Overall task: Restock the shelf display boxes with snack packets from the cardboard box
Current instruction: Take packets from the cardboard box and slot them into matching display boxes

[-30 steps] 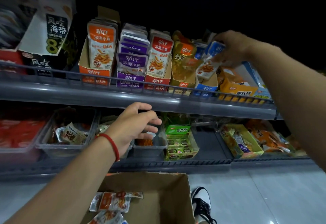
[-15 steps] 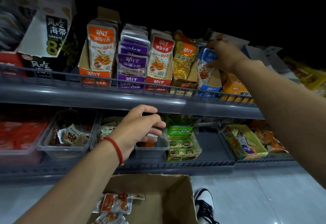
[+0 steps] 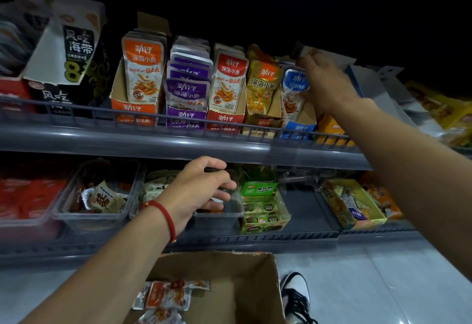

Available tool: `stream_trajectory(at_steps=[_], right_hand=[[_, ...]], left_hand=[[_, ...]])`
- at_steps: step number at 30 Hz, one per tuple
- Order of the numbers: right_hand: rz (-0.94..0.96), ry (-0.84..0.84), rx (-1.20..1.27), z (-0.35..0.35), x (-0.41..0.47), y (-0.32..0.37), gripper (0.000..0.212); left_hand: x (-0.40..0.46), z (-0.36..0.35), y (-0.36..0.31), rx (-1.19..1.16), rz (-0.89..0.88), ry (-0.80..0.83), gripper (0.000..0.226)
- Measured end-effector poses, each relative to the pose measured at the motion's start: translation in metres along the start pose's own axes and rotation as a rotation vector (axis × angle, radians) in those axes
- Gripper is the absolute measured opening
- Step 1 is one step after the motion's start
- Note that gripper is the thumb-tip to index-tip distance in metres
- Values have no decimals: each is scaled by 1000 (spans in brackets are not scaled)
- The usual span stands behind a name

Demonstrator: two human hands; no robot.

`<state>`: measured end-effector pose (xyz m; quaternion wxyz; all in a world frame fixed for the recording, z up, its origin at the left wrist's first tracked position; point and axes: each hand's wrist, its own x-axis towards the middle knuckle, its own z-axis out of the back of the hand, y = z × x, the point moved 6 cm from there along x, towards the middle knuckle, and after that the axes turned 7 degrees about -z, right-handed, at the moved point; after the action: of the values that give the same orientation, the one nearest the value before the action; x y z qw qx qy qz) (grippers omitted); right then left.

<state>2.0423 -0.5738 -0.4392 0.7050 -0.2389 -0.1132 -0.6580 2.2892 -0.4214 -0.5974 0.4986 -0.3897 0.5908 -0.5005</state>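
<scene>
Pale floor tiles lie below a two-tier shelf point(image 3: 178, 145). Nearest, under it, the carton point(image 3: 237, 295) holds orange packets point(image 3: 168, 298), directly beneath the left hand point(image 3: 201, 191), which hovers loosely curled and empty. Up on the shelf's right, the right hand point(image 3: 327, 81) presses upright blue packets point(image 3: 295, 86) into the blue box point(image 3: 298, 129); the gold box point(image 3: 263, 122) crowds its left.

Two grey metal shelves run across the view, the upper shelf point(image 3: 158, 142) edged with a low wire rail point(image 3: 76, 114) and the lower shelf point(image 3: 301, 237) set beneath it. Above and behind the shelving all is black, unlit. Below lies a pale, glossy tiled floor point(image 3: 383, 285) catching faint reflections.
</scene>
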Motion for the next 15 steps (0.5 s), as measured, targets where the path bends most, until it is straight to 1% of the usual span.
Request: stream_trajectory(at_steps=[2, 3, 6, 8, 10, 12, 13, 15], right_hand=[[-4, -41, 41, 9, -11, -1, 64], [0, -65, 68, 14, -20, -1, 59], [65, -133, 201, 34, -63, 11, 38], [143, -130, 315, 46, -103, 29, 26], [220, -35, 447, 43, -149, 49, 18], [275, 110, 522, 18, -193, 70, 16], [289, 193, 535, -2, -213, 81, 16], [310, 442, 524, -51, -251, 105, 18]], left_hand=[[-2, 0, 2, 38, -3, -10, 30], [-3, -1, 4, 64, -6, -15, 30], [-7, -2, 14, 156, -5, -17, 27], [-8, -3, 26, 234, -3, -27, 25], [-8, -2, 43, 345, -5, -61, 21], [-11, -2, 66, 451, 1, -77, 18], [-15, -4, 82, 499, 18, -68, 17], [-24, -6, 119, 588, 99, -35, 15]])
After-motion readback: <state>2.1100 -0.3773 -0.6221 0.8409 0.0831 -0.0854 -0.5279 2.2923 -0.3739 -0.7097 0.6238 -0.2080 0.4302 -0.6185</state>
